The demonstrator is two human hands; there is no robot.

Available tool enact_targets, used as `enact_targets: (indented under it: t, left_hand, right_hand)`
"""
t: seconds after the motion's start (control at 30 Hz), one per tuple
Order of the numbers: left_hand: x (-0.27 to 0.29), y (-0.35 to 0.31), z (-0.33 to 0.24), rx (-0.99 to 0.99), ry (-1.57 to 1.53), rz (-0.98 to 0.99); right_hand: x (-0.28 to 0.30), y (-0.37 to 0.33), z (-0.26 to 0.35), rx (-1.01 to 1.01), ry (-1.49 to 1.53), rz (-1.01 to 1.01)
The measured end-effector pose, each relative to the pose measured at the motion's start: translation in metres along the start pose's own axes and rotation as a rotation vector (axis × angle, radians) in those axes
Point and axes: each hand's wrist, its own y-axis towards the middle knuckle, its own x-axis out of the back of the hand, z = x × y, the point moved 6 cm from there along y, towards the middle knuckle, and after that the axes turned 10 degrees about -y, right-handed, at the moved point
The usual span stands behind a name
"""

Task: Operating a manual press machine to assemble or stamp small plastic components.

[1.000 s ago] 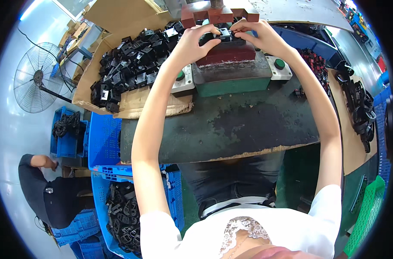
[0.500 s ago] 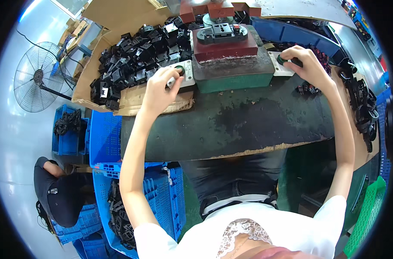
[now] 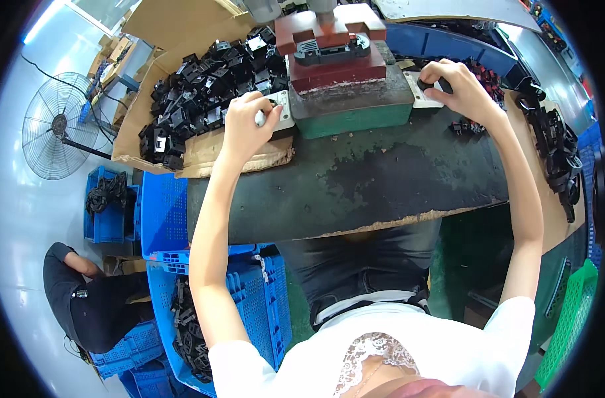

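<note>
My left hand (image 3: 248, 123) is closed at the left white button box (image 3: 284, 113), with the pale rounded end of a pen-like thing (image 3: 260, 118) showing between its fingers. My right hand (image 3: 465, 93) rests with bent fingers on the right white button box (image 3: 418, 94), at its dark round push button (image 3: 424, 85). A dark shape shows between that thumb and the fingers; I cannot make out what it is. Between the hands, a black and grey moulded part (image 3: 332, 50) lies on the red lower block (image 3: 339, 76). The red upper press block (image 3: 302, 26) is down over it, partly hiding it.
A cardboard carton (image 3: 131, 132) of black moulded parts stands left of the press. Black parts lie on cardboard (image 3: 564, 212) at the right. Blue crates (image 3: 166, 212) stand at lower left, near a fan (image 3: 60, 123) and a crouching person (image 3: 93, 305). The dark worktop (image 3: 269, 199) has a ragged front edge.
The red upper press block has come down over the black part, which lay uncovered before. Both hands remain at the button boxes. The whole view has shifted slightly.
</note>
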Motion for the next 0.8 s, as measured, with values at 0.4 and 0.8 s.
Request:
enact_targets:
  t: [0.4, 0.8]
  left_hand:
    - [0.008, 0.009, -0.009, -0.074, 0.077, -0.036]
    - [-0.046, 0.101, 0.006, 0.120, -0.262, 0.162]
  right_hand:
    - [0.077, -0.106, -0.184, -0.513, -0.546, -0.306]
    - [0.061, -0.216, -0.269, -1.118, -0.789, 0.425]
